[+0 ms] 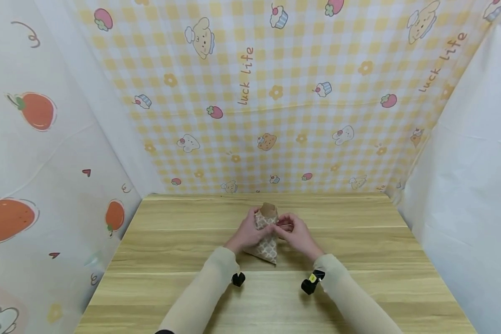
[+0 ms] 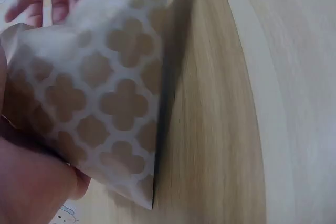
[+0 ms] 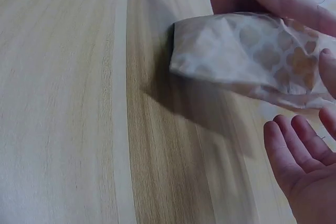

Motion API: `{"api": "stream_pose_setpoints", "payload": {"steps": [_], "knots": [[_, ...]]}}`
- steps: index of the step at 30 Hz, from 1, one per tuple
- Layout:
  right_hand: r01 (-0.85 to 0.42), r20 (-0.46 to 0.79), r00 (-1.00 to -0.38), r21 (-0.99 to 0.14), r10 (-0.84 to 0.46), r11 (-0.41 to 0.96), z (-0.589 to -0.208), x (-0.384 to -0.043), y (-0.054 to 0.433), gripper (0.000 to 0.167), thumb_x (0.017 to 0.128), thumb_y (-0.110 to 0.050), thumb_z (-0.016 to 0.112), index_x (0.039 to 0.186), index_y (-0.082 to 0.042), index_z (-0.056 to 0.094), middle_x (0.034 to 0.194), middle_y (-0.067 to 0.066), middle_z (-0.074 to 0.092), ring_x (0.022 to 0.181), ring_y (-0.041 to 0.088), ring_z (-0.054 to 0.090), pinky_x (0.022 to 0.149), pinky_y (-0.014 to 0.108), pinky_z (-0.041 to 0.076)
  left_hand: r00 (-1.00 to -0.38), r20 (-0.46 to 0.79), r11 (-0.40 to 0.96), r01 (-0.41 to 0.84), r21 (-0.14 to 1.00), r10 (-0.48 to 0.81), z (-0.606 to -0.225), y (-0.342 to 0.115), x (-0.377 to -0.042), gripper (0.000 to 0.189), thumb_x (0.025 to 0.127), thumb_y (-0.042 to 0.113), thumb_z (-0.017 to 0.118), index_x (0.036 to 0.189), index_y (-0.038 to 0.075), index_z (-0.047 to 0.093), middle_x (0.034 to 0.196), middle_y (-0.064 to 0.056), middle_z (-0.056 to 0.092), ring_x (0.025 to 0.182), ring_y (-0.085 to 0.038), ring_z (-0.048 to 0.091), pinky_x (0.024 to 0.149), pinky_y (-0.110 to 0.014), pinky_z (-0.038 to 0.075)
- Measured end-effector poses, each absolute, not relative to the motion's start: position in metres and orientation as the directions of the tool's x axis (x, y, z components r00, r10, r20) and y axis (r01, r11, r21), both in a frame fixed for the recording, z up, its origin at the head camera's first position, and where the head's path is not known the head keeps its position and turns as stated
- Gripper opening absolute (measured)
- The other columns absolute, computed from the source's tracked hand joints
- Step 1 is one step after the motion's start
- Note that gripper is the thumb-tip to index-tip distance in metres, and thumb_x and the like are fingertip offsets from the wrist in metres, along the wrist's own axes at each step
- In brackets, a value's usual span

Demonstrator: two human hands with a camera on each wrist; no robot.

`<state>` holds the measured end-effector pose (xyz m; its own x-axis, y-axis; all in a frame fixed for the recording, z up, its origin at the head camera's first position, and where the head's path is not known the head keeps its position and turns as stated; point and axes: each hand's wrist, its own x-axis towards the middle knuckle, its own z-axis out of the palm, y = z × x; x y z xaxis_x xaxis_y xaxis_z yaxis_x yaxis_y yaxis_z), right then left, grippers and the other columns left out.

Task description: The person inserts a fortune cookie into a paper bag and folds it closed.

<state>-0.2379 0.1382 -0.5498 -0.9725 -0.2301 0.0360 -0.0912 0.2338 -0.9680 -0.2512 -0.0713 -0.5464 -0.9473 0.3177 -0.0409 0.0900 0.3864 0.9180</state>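
A brown paper bag [image 1: 267, 248] with a white lattice pattern tilts over the wooden table, its brown open mouth at the top. My left hand [image 1: 250, 230] grips the bag round its side, with the thumb across the front. In the left wrist view the patterned face of the bag [image 2: 123, 103] fills the middle. My right hand [image 1: 294, 234] is at the bag's right side, thumb and index finger close to the left thumb. Between its fingers runs a thin pale strand [image 1: 285, 226]. The other right fingers [image 3: 304, 150] curve loosely below the bag in the right wrist view.
The wooden table [image 1: 171, 250] reaches back to a yellow checked cloth [image 1: 275, 116] with cartoon prints. A white printed sheet [image 1: 67, 153] hangs at the left and a plain white one [image 1: 467, 162] at the right. Black camera mounts [image 1: 311, 283] sit at the wrists.
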Motion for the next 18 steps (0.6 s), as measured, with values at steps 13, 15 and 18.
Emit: {"api": "stream_pose_setpoints", "payload": {"steps": [13, 15, 18], "knots": [[-0.070, 0.024, -0.953, -0.987, -0.301, 0.145, -0.5479, -0.2410, 0.1464, 0.057, 0.098, -0.012, 0.075, 0.146, 0.007, 0.050, 0.135, 0.027, 0.063, 0.122, 0.036, 0.066, 0.097, 0.029, 0.058, -0.940, -0.093, 0.037, -0.085, 0.996, 0.328, -0.5418, -0.0788, -0.2491, 0.076, 0.087, 0.021, 0.087, 0.150, 0.008, 0.048, 0.137, -0.015, 0.061, 0.116, -0.027, 0.064, 0.102, -0.042, 0.055], [-0.068, 0.024, -0.954, -0.988, -0.299, 0.138, -0.5474, -0.2408, 0.1447, 0.054, 0.099, -0.011, 0.074, 0.143, 0.008, 0.052, 0.132, 0.025, 0.065, 0.120, 0.033, 0.067, 0.096, 0.027, 0.057, -0.955, -0.088, 0.061, -0.074, 0.995, 0.283, -0.5418, -0.0776, -0.2487, 0.080, 0.083, 0.026, 0.091, 0.148, 0.007, 0.048, 0.134, -0.015, 0.063, 0.113, -0.026, 0.065, 0.100, -0.041, 0.057], [-0.060, 0.027, -0.962, -0.992, -0.271, 0.114, -0.5444, -0.2395, 0.1423, 0.044, 0.099, -0.011, 0.074, 0.135, 0.008, 0.058, 0.123, 0.021, 0.069, 0.111, 0.026, 0.070, 0.092, 0.026, 0.059, -0.970, -0.073, 0.078, -0.056, 0.995, 0.233, -0.5410, -0.0750, -0.2473, 0.080, 0.083, 0.031, 0.091, 0.147, 0.008, 0.050, 0.131, -0.014, 0.064, 0.111, -0.026, 0.066, 0.097, -0.040, 0.058]]}}
